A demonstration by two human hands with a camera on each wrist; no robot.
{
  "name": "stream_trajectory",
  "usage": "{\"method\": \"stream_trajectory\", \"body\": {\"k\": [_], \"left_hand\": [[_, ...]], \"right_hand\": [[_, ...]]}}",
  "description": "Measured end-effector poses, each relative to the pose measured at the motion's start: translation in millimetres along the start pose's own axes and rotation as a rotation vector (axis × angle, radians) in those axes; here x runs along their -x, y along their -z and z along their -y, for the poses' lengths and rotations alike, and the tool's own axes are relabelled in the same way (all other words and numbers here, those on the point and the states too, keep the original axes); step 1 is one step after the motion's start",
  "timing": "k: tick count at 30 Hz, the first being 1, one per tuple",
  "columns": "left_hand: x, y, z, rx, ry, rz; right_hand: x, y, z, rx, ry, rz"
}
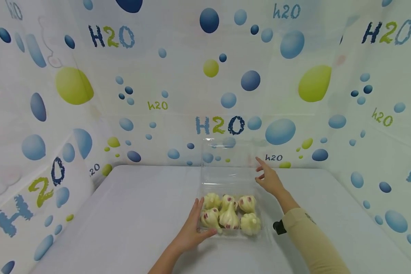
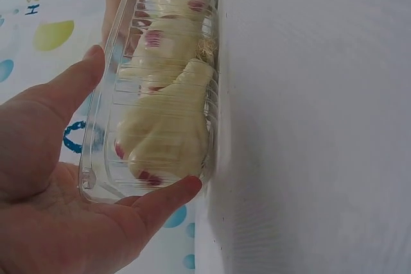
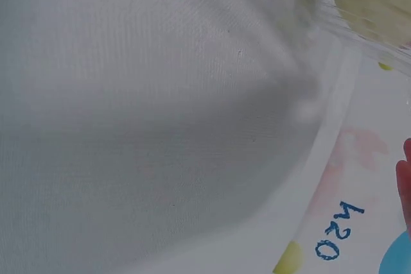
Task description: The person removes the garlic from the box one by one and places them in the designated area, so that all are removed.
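Note:
A clear plastic clamshell box [image 1: 230,235] holds several whole garlic bulbs [image 1: 228,220] in its tray. Its hinged lid [image 1: 227,177] stands raised behind the tray. My left hand [image 1: 190,231] spreads straight fingers and thumb around the tray's front left corner. In the left wrist view, ribbed plastic covers the garlic, and the left fingertips [image 2: 192,184] rest at the box's corner. My right hand [image 1: 271,180] reaches up beside the lid's right edge with fingers extended and nothing held. Only red-tinted fingertips [image 3: 404,174] of it show in the right wrist view.
A white-covered table [image 1: 150,205] carries the box near its middle. Behind and to both sides hangs a white curtain [image 1: 185,76] printed with blue and green drops. A black wrist device [image 1: 279,227] sits by the right sleeve [image 1: 308,236].

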State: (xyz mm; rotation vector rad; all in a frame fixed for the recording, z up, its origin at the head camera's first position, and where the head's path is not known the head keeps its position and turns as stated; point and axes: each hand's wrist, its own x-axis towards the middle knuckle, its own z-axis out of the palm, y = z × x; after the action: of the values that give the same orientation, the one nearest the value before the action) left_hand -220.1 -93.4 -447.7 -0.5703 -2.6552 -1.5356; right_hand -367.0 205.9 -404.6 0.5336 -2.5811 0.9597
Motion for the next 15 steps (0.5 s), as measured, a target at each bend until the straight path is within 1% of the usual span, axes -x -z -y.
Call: {"method": "stream_trajectory", "body": {"k": [3, 10, 15], "left_hand": [[0.0, 0.0, -1.0, -0.002, 0.003, 0.0], [0.1, -0.6, -3.2, 0.015, -0.004, -0.009], [0.5, -0.7, -4.1, 0.009, 0.003, -0.013]], "right_hand": [[-0.4, -2.3, -1.3, 0.022, 0.014, 0.014], [0.1, -8.2, -3.4, 0.032, -0.031, 0.062], [1.9, -11.8, -3.7, 0.026, -0.055, 0.085]]}}
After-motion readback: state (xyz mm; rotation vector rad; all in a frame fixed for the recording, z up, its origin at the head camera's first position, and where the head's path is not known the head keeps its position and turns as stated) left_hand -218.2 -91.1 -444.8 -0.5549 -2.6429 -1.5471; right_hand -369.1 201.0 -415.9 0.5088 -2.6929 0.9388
